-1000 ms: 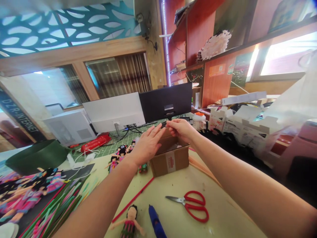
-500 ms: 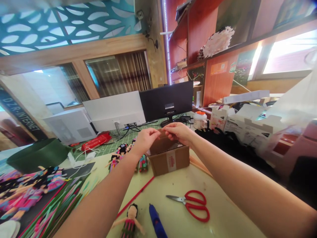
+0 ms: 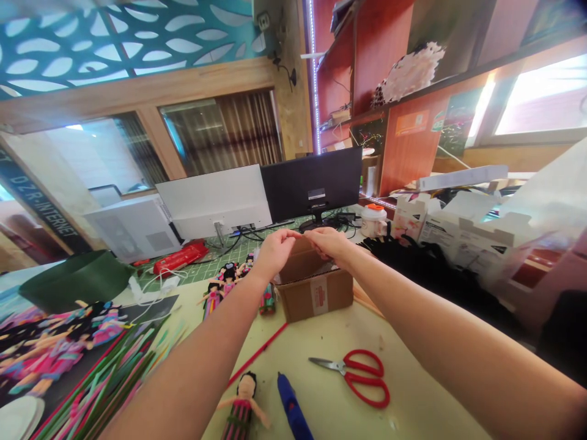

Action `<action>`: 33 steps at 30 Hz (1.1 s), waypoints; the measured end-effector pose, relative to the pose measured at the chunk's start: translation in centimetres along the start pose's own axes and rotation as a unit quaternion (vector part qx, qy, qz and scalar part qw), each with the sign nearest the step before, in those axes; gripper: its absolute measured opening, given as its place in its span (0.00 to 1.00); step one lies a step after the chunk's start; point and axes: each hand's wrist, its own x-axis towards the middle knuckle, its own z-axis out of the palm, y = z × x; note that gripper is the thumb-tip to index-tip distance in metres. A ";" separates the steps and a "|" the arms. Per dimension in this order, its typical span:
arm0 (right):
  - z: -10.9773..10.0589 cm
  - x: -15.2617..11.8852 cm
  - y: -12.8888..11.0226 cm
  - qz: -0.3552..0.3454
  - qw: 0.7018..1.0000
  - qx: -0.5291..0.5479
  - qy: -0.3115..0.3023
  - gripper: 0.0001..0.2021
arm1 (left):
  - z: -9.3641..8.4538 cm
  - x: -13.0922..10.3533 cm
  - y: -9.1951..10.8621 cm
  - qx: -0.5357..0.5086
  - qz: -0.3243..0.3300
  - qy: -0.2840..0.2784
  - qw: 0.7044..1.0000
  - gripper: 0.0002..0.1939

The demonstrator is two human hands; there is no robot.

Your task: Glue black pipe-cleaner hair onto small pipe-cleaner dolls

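Note:
Above the open cardboard box [image 3: 296,304], my left hand [image 3: 276,249] and my right hand [image 3: 328,244] meet with their fingertips close together. Both are closed in a pinch; whatever lies between the fingers is too small to make out. On the table nearer to me are red-handled scissors [image 3: 362,376] with the blades pointing left, a blue pen-like tool [image 3: 292,406] and a doll [image 3: 243,403] in a striped dress. A thin red strip [image 3: 259,352] runs from the box toward the doll, partly behind my left forearm.
Several small dolls [image 3: 224,278] stand left of the box, and more lie in a pile [image 3: 55,348] at far left beside colourful strips [image 3: 105,373]. Monitors [image 3: 312,186] stand behind. Black fibre [image 3: 413,263], a white mug [image 3: 373,220] and white cartons [image 3: 463,229] are at the right.
My hands have drawn closer together over the box, and the fingers of the left hand point more toward the right hand. The view has shifted slightly; the table items have not moved.

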 end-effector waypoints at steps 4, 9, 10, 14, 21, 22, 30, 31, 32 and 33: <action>-0.4 0.1 0.1 0.010 0.999 -0.035 -0.030 0.04 | -0.3 0.1 -0.2 -0.010 -0.007 -0.015 1.000 0.13; -0.7 -0.4 -0.3 0.027 0.996 0.007 -0.085 0.12 | 0.0 0.1 0.2 -0.072 -0.015 -0.045 0.996 0.10; -0.7 -0.5 -0.4 0.032 0.995 0.024 -0.094 0.13 | 0.1 0.1 0.3 -0.089 -0.020 -0.052 0.994 0.12; -0.7 -0.8 -0.6 0.053 0.987 0.084 -0.124 0.12 | 0.5 -0.1 0.6 -0.142 -0.029 -0.072 0.987 0.16; -0.6 -1.4 -1.1 0.067 0.976 0.147 -0.142 0.06 | 0.8 -0.1 0.5 -0.106 -0.014 0.003 0.994 0.12; -0.6 -1.4 -1.2 0.067 0.975 0.155 -0.146 0.06 | 0.7 -0.1 0.6 -0.092 -0.007 0.005 0.996 0.12; -0.5 -1.7 -1.5 0.058 0.967 0.192 -0.156 0.05 | 0.5 -0.3 1.8 0.052 0.059 0.011 0.997 0.08; -0.4 -1.7 -1.5 0.055 0.968 0.192 -0.153 0.04 | 0.6 -0.3 1.9 0.074 0.063 0.015 0.995 0.08; -0.3 -1.7 -1.6 0.052 0.969 0.191 -0.149 0.04 | 0.7 -0.3 2.0 0.094 0.065 0.019 0.993 0.08; -0.3 -1.8 -1.7 0.048 0.970 0.190 -0.145 0.04 | 0.8 -0.3 2.0 0.112 0.066 0.023 0.991 0.08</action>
